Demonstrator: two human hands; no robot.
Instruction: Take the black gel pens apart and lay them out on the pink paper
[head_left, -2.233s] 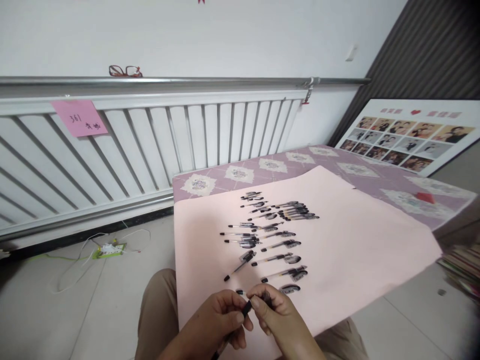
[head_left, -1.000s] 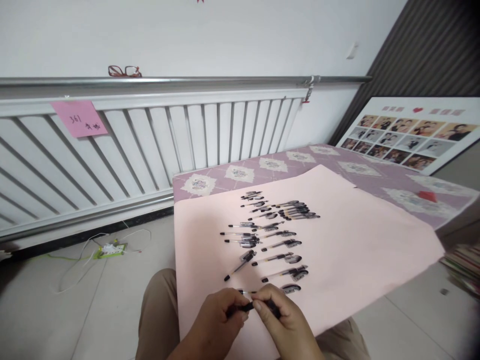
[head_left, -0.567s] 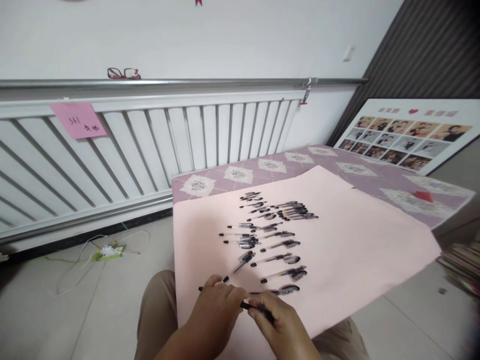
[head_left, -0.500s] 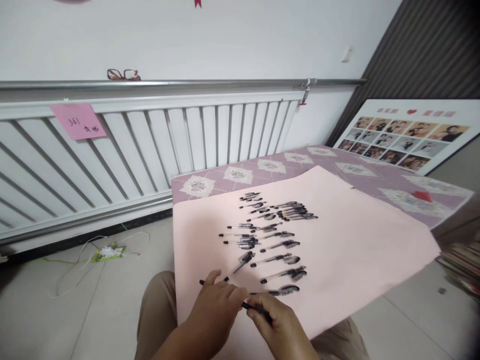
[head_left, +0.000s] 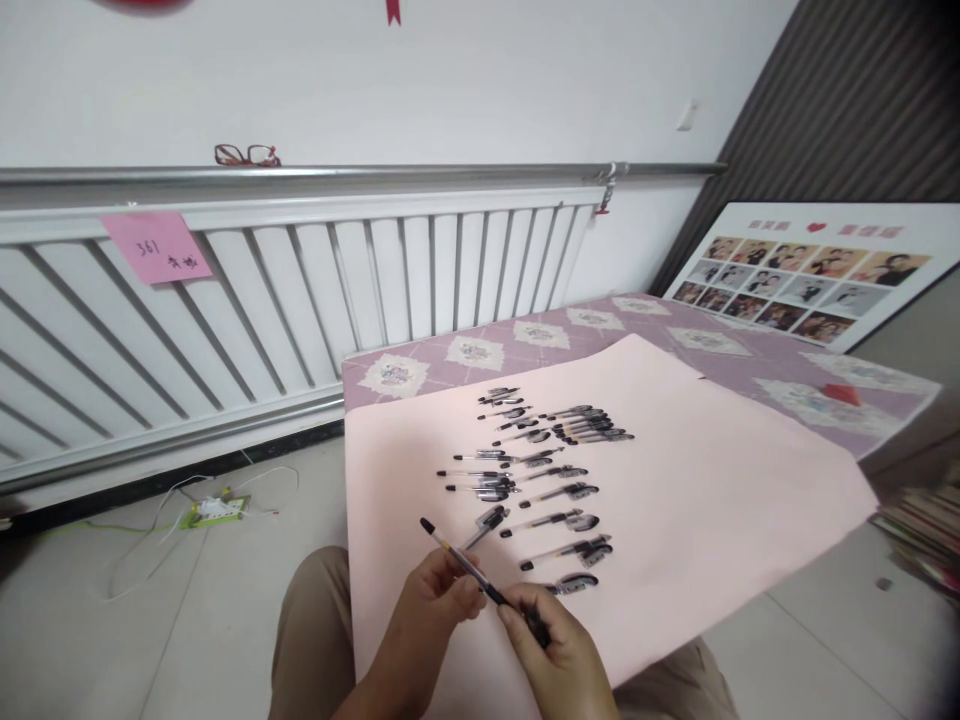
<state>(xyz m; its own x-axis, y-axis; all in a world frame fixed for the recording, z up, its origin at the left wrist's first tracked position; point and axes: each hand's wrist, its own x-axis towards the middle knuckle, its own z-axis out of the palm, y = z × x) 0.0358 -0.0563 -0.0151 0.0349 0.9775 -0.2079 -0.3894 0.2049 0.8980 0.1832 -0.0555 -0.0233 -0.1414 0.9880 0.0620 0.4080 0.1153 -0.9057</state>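
Observation:
A clear-barrelled pen [head_left: 457,556] with black ends slants across both hands, above the near part of a pale pink sheet [head_left: 720,480]. My left hand [head_left: 429,612] is closed around its middle, thumb and fingers at the barrel. My right hand [head_left: 553,650] grips the lower black end; the fingers partly hide it, so whether a separate cap is there I cannot tell. Just beyond the hands lie a pen with its cap beside it [head_left: 576,582] and a slanted pen [head_left: 489,520]. Farther up, several similar pens [head_left: 559,520] lie in loose rows, with a tighter group [head_left: 592,424] at the right.
The sheet covers part of a table with a purple patterned cloth [head_left: 480,352]. A white radiator [head_left: 450,265] runs behind it. A photo board [head_left: 817,270] leans at the back right. On the floor at left is a power strip [head_left: 217,510] with loose cables.
My left hand has turned and its fingers have curled around the pen. The pen's barrel now shows in full, tilted up to the left. My right hand keeps its grip on the lower end.

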